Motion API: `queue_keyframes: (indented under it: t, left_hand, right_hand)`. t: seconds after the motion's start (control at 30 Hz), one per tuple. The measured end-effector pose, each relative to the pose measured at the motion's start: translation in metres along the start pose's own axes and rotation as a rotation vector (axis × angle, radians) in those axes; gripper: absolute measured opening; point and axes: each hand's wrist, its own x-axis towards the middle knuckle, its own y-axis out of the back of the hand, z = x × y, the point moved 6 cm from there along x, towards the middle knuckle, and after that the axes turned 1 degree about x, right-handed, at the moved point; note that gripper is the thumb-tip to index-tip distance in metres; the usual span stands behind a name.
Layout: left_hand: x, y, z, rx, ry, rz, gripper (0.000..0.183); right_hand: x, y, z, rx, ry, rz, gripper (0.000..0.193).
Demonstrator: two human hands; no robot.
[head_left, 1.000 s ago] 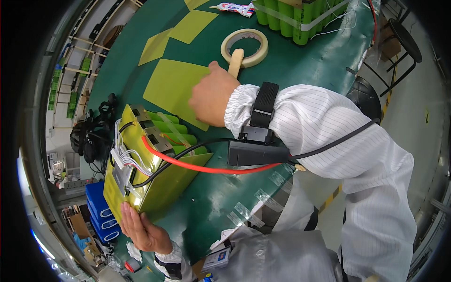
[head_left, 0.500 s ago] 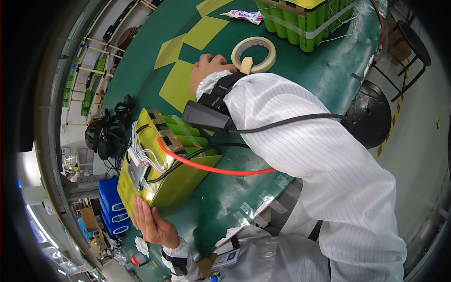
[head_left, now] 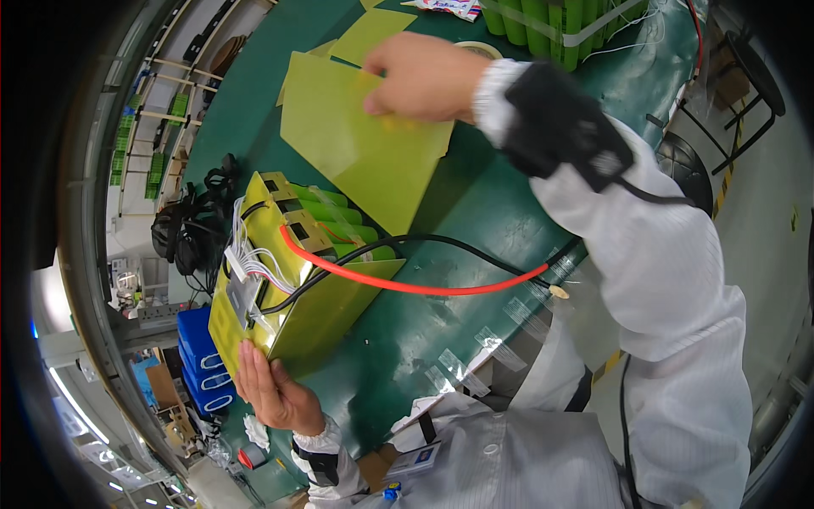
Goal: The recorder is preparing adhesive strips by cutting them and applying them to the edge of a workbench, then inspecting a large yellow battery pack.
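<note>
A battery pack [head_left: 326, 316] of green cells, partly wrapped in yellow-green sheets, stands on the table at left centre. My left hand [head_left: 278, 392] lies against its near lower corner, fingers stretched out flat. Between the thumb and fingers of my right hand [head_left: 428, 78] is the upper edge of a large yellow-green insulating sheet [head_left: 360, 148]. The sheet is tilted up beyond the pack and covers part of other flat sheets [head_left: 373, 36]. From the pack come a thick red cable [head_left: 407, 290], a black cable [head_left: 466, 246] and thin white wires [head_left: 246, 261].
A second pack of green cells [head_left: 534, 24] stands at the far right, with a tube [head_left: 454, 7] beside it. My right arm partly hides a tape roll [head_left: 481, 48]. Black cables [head_left: 178, 242] and blue bins [head_left: 202, 352] are at left. Tape strips [head_left: 462, 373] hang on the table edge.
My right hand has picked up the large sheet and moved up and right with it. The red and black cable ends, hidden before, now show. My left hand stays on the pack.
</note>
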Motion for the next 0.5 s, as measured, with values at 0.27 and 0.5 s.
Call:
queue_keyframes:
  t: [0.27, 0.5]
  left_hand:
    - [-0.001, -0.002, 0.002, -0.009, -0.010, 0.002, 0.029]
    - [-0.001, -0.005, 0.002, -0.020, -0.021, 0.004, 0.030]
  right_hand:
    - [-0.062, -0.005, 0.027, 0.616, -0.187, -0.025, 0.041]
    - [-0.074, -0.032, 0.033, 0.794, -0.166, -0.119, 0.058]
